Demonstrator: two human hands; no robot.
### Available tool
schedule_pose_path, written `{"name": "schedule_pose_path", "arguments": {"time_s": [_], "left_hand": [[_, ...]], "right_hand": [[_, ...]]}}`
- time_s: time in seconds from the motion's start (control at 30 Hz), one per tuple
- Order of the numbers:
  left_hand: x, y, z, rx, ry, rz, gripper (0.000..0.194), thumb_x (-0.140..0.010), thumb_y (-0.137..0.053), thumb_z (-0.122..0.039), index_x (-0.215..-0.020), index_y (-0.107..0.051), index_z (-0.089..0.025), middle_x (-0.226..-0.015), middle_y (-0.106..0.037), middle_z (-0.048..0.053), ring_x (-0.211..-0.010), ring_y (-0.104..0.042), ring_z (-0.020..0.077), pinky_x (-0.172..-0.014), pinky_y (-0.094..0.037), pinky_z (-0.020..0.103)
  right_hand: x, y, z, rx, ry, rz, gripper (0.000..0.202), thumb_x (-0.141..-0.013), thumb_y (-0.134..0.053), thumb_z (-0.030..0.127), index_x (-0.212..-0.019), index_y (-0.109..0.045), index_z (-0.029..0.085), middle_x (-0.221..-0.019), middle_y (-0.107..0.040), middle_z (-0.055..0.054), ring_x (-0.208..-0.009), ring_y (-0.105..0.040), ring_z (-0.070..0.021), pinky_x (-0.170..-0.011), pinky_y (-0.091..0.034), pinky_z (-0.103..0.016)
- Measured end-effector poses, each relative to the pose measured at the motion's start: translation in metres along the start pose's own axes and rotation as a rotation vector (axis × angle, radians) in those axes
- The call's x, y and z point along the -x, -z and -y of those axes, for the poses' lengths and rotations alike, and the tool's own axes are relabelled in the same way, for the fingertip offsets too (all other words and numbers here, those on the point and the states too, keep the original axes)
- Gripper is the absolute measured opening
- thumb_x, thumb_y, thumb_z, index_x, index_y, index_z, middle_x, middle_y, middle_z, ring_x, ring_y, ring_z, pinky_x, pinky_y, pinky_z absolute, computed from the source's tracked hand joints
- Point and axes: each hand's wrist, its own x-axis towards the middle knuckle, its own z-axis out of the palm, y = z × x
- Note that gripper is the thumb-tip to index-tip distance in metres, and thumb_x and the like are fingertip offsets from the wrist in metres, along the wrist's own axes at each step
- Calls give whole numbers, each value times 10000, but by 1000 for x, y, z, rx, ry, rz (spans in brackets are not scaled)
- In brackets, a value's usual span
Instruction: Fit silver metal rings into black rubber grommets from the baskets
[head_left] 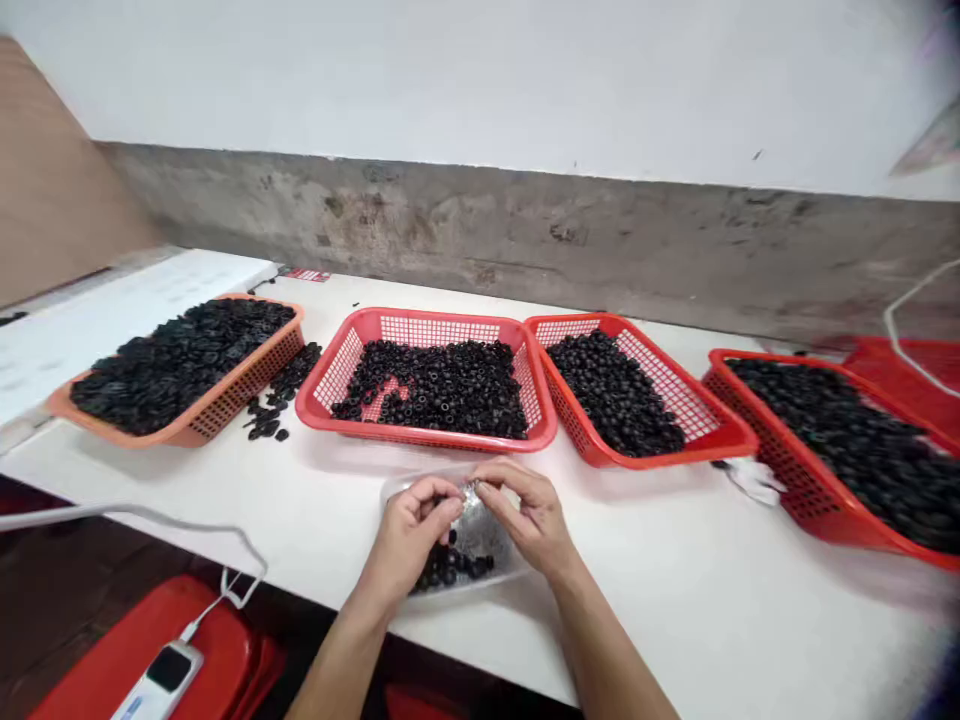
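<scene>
Both hands are over a clear plastic tub (517, 572) near the table's front edge. Small black parts (450, 570) lie in its left side, and tiny shiny pieces show further right. My left hand (420, 520) is closed, thumb and forefinger pinched together; what sits between them is too small to make out. Close beside it, my right hand (529, 510) also pinches something tiny at its fingertips, which I cannot name. The fingertips of the two hands nearly meet above the tub.
Behind the tub stands a pink-red basket (427, 432) of black rings. Red baskets (652, 462) (840, 520) of black parts stand to the right, an orange basket (187, 430) to the left. Loose black pieces (266, 415) lie between baskets. A white power bank (161, 685) rests on a red stool (112, 650).
</scene>
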Motion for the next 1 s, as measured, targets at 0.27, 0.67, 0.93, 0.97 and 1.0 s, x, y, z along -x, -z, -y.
{"name": "schedule_pose_path", "arguments": {"time_s": [0.27, 0.67, 0.93, 0.97, 1.0], "left_hand": [[1, -1, 3, 79, -20, 30, 203, -792, -735, -289, -963, -775, -187, -863, -637, 23, -633, -588, 109, -618, -478, 219], [-1, -1, 0, 91, -55, -26, 184, -835, -703, -321, -897, -767, -159, -702, -601, -3, -593, -574, 104, -582, -458, 203], [1, 0, 1, -95, -169, -141, 136, -878, -664, -295, -931, -745, -199, -839, -641, 9, -633, -589, 108, -615, -475, 221], [2, -1, 0, -161, -213, -164, 132, -890, -653, -285, -944, -747, -211, -870, -648, 14, -665, -602, 117, -633, -482, 228], [3, -2, -1, -229, -260, -185, 128, -899, -644, -273, -952, -748, -220, -889, -656, 18, -700, -615, 128, -655, -489, 235]], "right_hand": [[-1, -4, 1, -13, -22, -2, 135, -908, -620, 162, -983, -715, 221, -874, -698, -27, -789, -643, -148, -726, -520, -255], [-2, -4, 2, -45, 31, 44, 201, -901, -638, 132, -1026, -740, 252, -922, -693, -41, -870, -661, -166, -779, -536, -291], [-2, -3, 4, 1, -33, 54, 179, -953, -560, 179, -1061, -694, 228, -964, -701, -42, -888, -653, -161, -787, -508, -273], [-2, -3, 4, 11, -43, 56, 160, -961, -548, 192, -1026, -691, 220, -938, -698, -39, -864, -649, -159, -773, -501, -269], [-2, -3, 4, 21, -50, 62, 145, -966, -543, 207, -983, -687, 213, -906, -691, -35, -834, -641, -156, -755, -493, -265]]}}
